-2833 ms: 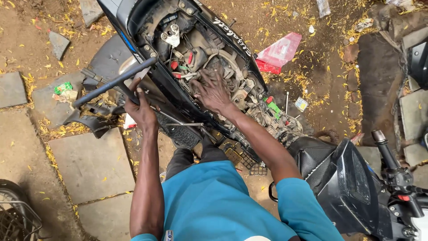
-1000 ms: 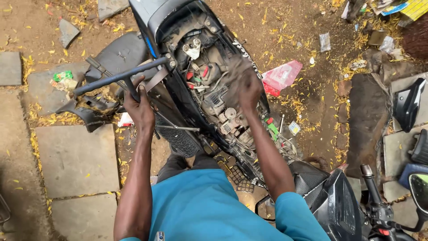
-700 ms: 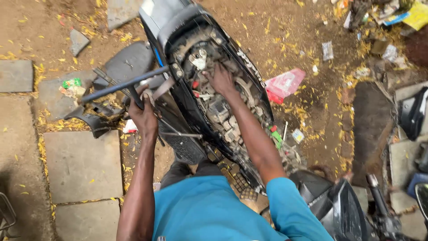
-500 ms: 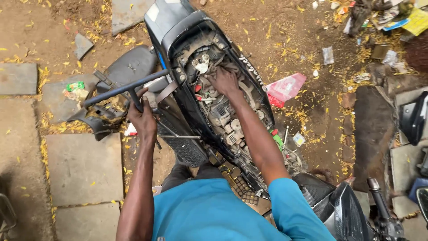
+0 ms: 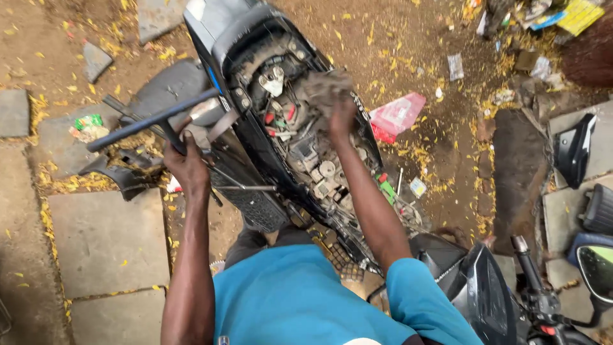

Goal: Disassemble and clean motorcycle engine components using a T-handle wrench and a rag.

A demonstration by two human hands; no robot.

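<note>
Nearest the camera is the person's blue shirt, a soft knit, with both bare arms reaching forward over a stripped scooter. At the lower right stands the glossy black front of a second scooter with a rounded mirror.

The left hand is closed in a fist around the shaft of a T-handled wrench, a long dark metal bar with a straight round crosspiece, lying beside the scooter's left flank. Just right of the fist a thin steel rod crosses a ribbed black plastic panel.

The right hand is curled shut on a crumpled grey rag, grimy and limp, held over the open body of the scooter. Below it the exposed bay shows dusty metal parts, round fittings, red connectors and tangled wires, framed by a smooth black shell.

On the ground to the left lie flat grey paving slabs and a curved black plastic body panel. Beyond the scooter a pink plastic bag rests on brown dirt strewn with small yellow leaves and scraps of litter.
</note>
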